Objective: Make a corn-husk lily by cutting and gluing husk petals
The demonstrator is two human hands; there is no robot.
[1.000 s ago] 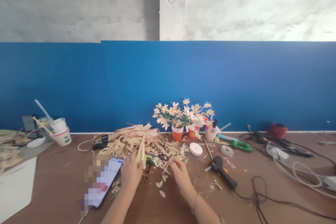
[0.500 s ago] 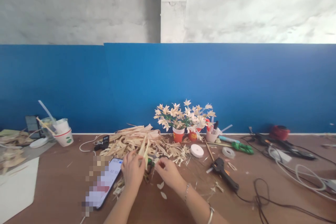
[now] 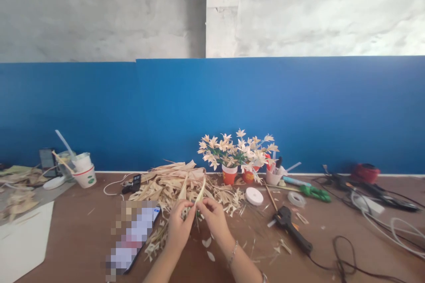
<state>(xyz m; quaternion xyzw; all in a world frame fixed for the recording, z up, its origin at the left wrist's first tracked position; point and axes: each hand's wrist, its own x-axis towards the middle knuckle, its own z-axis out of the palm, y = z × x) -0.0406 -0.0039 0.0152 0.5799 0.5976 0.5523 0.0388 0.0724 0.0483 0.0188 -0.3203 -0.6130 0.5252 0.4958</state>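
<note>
"Holding what?"
"Left hand [image 3: 179,225] and right hand [image 3: 214,220] pinch a pale-yellow tapering husk strip [image 3: 201,192], short of the brown counter [image 3: 79,230]'s far edge."
"And there?"
"Orange-and-white cup [image 3: 229,176], holding cream star-shaped flowers [image 3: 223,147]."

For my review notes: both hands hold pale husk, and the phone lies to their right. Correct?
Not quite: the head view shows the phone lying to their left. The left hand and right hand do hold pale husk.

Brn tbl [image 3: 86,234] w/ strips [image 3: 162,185], phone [image 3: 137,239], glue gun [image 3: 294,230]
</note>
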